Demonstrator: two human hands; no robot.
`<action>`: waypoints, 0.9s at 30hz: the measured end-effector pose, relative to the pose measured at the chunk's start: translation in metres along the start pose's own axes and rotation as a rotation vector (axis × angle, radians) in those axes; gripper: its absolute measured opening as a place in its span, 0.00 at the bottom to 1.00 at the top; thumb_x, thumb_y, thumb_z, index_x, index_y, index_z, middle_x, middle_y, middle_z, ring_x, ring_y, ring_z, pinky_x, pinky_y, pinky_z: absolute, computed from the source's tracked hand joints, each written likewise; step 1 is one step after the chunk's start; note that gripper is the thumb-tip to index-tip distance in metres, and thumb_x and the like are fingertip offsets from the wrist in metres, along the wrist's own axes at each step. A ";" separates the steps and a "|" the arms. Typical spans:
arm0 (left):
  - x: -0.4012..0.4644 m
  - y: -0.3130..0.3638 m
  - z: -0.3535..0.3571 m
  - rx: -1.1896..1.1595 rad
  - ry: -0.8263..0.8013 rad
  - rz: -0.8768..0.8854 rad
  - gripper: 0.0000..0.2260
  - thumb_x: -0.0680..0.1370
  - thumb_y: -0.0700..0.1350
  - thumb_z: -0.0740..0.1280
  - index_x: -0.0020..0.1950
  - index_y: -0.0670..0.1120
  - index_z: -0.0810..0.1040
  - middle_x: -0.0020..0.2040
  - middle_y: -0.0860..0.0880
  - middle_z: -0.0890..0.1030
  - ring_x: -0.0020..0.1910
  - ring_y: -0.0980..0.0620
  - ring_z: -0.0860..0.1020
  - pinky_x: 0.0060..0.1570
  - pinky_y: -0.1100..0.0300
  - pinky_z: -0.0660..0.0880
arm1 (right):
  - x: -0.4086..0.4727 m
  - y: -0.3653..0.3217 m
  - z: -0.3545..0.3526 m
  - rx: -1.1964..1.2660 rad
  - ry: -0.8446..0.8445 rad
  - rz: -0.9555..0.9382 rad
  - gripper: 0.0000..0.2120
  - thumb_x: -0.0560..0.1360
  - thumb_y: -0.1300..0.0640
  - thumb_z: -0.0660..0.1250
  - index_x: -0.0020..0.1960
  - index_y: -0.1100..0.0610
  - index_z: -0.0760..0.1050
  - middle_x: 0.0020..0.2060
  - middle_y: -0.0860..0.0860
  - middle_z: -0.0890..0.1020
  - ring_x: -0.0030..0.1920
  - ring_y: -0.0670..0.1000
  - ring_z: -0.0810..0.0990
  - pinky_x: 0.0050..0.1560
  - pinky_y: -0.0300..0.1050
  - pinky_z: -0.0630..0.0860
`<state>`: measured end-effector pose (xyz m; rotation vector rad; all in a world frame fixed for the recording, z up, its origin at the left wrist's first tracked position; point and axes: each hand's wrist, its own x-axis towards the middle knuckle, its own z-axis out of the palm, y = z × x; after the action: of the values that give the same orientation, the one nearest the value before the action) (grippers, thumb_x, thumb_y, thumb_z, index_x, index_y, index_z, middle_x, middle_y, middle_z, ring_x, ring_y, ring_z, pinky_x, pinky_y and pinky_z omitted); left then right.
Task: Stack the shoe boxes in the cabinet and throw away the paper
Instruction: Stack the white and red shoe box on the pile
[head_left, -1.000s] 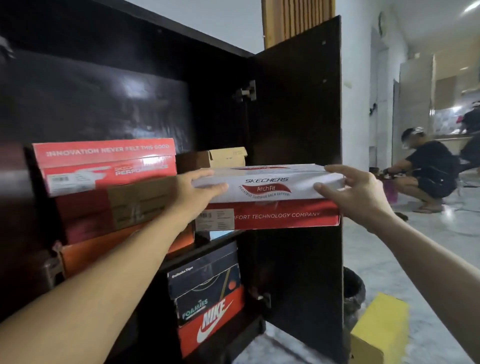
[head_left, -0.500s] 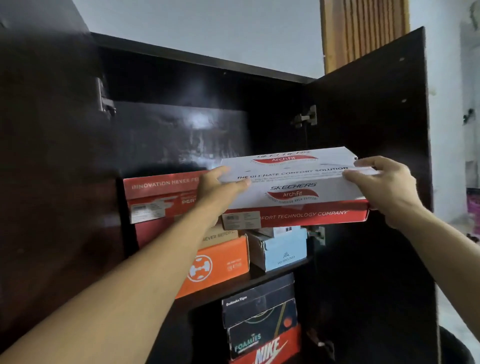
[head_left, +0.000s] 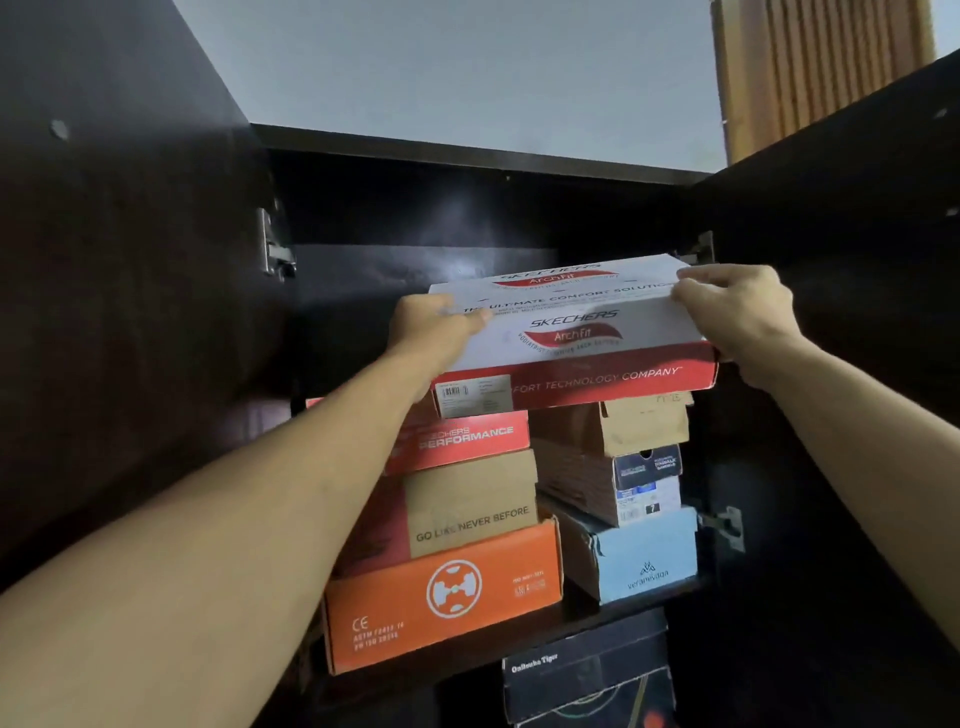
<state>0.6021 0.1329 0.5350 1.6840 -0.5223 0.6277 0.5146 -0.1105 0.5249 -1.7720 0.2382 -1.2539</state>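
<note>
A white and red Skechers shoe box (head_left: 574, 340) is held at the top of the open dark cabinet (head_left: 467, 156). My left hand (head_left: 434, 332) grips its left end and my right hand (head_left: 737, 317) grips its right end. The box sits across two stacks on the upper shelf. The left stack has a red Skechers Performance box (head_left: 467, 439), a brown box (head_left: 470, 501) and an orange box (head_left: 441, 597). The right stack has a brown box (head_left: 623, 423), a dark-labelled box (head_left: 623, 480) and a light blue box (head_left: 644, 556). No paper is in view.
Both cabinet doors stand open, the left door (head_left: 130, 286) and the right door (head_left: 852, 286), flanking my arms. A black box (head_left: 587, 670) sits on the shelf below. A pale wall (head_left: 467, 67) and a slatted wooden panel (head_left: 815, 67) rise behind the cabinet.
The white and red box has risen from beside the stacks to their top, going deeper into the cabinet. My view has swung left and up, away from the room.
</note>
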 end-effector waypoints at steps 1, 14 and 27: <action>0.004 0.001 -0.003 0.014 0.012 -0.002 0.17 0.74 0.46 0.74 0.59 0.40 0.79 0.49 0.51 0.80 0.47 0.54 0.76 0.46 0.63 0.70 | 0.004 -0.003 0.006 0.002 -0.011 -0.005 0.14 0.72 0.49 0.65 0.56 0.47 0.82 0.53 0.51 0.80 0.49 0.56 0.81 0.47 0.55 0.82; 0.072 -0.016 -0.043 0.166 0.194 -0.023 0.09 0.74 0.46 0.73 0.49 0.44 0.78 0.43 0.51 0.77 0.40 0.54 0.75 0.36 0.66 0.70 | 0.060 -0.007 0.110 0.086 -0.161 -0.087 0.13 0.74 0.49 0.67 0.56 0.50 0.82 0.50 0.51 0.80 0.49 0.55 0.81 0.38 0.47 0.79; 0.108 -0.059 -0.072 0.383 0.314 0.063 0.09 0.77 0.46 0.70 0.52 0.42 0.83 0.47 0.46 0.81 0.46 0.50 0.77 0.47 0.62 0.71 | 0.077 0.002 0.204 0.114 -0.160 -0.160 0.11 0.74 0.52 0.69 0.54 0.51 0.84 0.56 0.52 0.83 0.58 0.55 0.79 0.58 0.45 0.77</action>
<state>0.7128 0.2141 0.5728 1.8803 -0.2383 1.0691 0.7192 -0.0431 0.5616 -1.8086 -0.0665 -1.2040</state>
